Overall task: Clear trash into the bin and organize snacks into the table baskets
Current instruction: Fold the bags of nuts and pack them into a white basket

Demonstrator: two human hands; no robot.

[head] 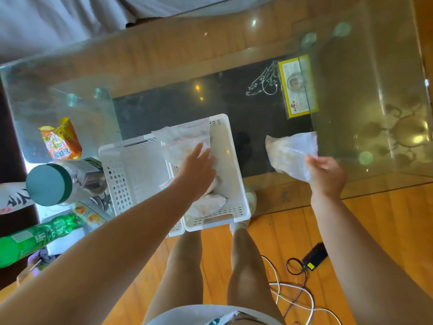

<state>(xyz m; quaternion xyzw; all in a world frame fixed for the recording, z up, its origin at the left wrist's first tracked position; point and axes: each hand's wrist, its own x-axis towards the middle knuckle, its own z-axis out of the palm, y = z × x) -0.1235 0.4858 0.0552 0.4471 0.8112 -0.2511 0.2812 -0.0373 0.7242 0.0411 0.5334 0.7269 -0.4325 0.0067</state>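
Two white perforated baskets stand side by side on the glass table: a left basket and a right basket. My left hand reaches over the right basket with fingers spread, touching a clear zip bag of snacks that lies across the basket's far rim. More clear bags lie in the bottom of that basket. To the right, above the table, my right hand pinches a second clear snack bag by its lower corner.
An orange snack packet, a jar with a teal lid and a green bottle crowd the table's left end. A yellow-edged packet lies under the glass. Cables and a black device lie on the wooden floor.
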